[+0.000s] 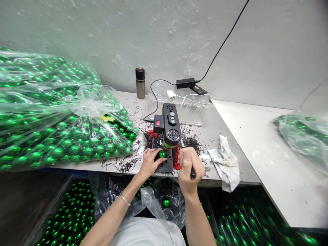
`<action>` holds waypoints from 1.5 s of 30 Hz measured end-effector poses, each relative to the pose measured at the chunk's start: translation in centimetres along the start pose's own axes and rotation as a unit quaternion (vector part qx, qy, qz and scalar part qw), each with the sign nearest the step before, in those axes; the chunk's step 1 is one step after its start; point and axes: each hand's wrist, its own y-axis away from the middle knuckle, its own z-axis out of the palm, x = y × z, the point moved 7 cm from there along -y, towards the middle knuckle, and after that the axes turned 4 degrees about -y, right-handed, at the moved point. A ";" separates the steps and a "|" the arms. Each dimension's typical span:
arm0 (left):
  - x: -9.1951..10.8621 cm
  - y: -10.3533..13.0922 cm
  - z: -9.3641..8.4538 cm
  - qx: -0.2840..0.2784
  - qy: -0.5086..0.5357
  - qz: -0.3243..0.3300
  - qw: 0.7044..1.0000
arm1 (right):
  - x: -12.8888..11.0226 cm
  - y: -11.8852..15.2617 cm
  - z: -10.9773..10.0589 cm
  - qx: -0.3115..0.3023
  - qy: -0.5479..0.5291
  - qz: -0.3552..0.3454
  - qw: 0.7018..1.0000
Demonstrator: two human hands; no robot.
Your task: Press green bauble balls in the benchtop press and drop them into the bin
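A shiny green ball (162, 154) is pinched between the thumb and fingers of my left hand (150, 162), over the black base plate (166, 166) of a small bench press. Above the ball sits the press's black head (172, 124), with round vents, buttons and a red switch at its side. My right hand (190, 166) is wrapped round the press's lever handle (193, 173), whose black end shows below the fist. Small black pieces (191, 143) lie scattered about the press, and a patch of red (176, 157) shows beside its base.
A large clear bag of green balls (64, 136) fills the left of the table. A bottle (140, 83), a power adapter (186, 83) and cables are at the back. A crumpled white cloth (227, 164) hangs over the front edge. Below, open bags hold more green balls (74, 205).
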 end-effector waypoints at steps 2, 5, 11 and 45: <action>0.2 -0.2 -0.1 -0.010 0.003 0.009 1.000 | 0.1 0.0 0.0 0.001 0.002 0.005 1.000; 0.7 -0.4 -0.4 -0.033 0.012 0.031 0.999 | 0.3 0.2 0.0 0.002 0.003 0.012 1.000; 1.4 -0.8 -0.3 -0.065 -0.009 0.056 0.996 | 0.5 0.8 0.0 0.007 0.011 0.008 1.000; 1.2 -0.5 0.1 -0.018 -0.006 0.045 0.999 | 6.1 7.5 0.6 0.045 0.005 -0.091 0.995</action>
